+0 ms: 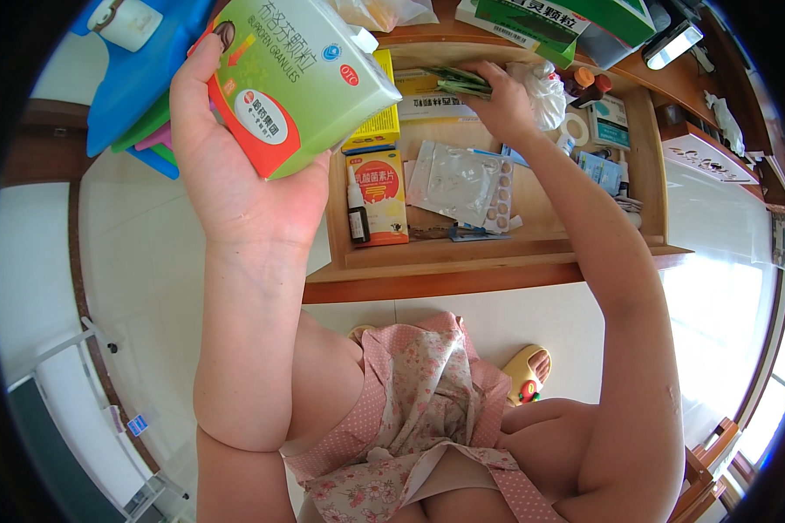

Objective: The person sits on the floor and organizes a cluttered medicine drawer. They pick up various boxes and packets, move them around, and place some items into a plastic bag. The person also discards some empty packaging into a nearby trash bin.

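My left hand (248, 157) holds up a green and white medicine box of ibuprofen granules (301, 85), its red-orange end resting towards my palm. Inside the open wooden drawer (445, 265), my right hand (497, 98) grips several thin green sachets (461, 82) over a yellow and white medicine box (425, 108). A knotted white plastic bag (540, 91) is just right of that hand. Nearer me in the drawer lie an orange and yellow tablet box (386, 196), a small dark dropper bottle (358, 212), a clear plastic bag (454, 183) and a tablet blister pack (502, 196).
Brown bottles with orange and red caps (582, 80), a tape roll (574, 129) and a teal-white box (610, 123) sit at the drawer's right. Green medicine boxes (530, 26) stand on the wooden top behind. A blue plastic piece (131, 72) with a white jar (127, 25) is at upper left.
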Tool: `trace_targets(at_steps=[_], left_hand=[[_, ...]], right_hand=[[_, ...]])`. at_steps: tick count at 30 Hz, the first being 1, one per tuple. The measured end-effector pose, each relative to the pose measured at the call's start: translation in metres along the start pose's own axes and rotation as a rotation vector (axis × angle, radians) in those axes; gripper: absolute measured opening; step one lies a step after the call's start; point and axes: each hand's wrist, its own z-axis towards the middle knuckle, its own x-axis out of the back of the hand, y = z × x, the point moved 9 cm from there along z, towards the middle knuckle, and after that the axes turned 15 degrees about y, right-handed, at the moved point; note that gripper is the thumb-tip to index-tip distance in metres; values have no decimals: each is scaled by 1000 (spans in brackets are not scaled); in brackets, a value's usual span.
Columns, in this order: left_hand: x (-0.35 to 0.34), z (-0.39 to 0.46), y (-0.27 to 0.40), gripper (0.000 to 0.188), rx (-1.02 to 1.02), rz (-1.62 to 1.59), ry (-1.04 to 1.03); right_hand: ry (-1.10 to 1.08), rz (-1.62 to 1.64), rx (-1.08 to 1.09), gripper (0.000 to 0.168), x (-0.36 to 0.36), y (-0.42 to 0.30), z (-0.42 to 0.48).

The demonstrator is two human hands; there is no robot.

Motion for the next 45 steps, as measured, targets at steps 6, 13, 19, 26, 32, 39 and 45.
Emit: trace_targets(at_steps=[6, 13, 19, 26, 32, 39, 45], left_hand=[[2, -1, 2, 44, -16, 11, 33], [2, -3, -1, 42, 18, 17, 67], [0, -1, 0, 41, 2, 24, 52], [-1, 1, -8, 41, 80, -5, -5], [-1, 1, -6, 41, 64, -2, 10], [-1, 0, -8, 43, 73, 3, 14], [-1, 1, -9, 42, 67, 14, 0]], right_hand=[[62, -491, 364, 24, 16, -57, 12], [-116, -781, 350, 32, -32, -50, 18], [-109, -627, 435, 51, -27, -46, 10], [-134, -610, 185, 54, -26, -17, 10], [-104, -664, 64, 58, -20, -14, 14], [-27, -348, 50, 56, -29, -8, 19], [-36, -210, -89, 54, -27, -8, 13]])
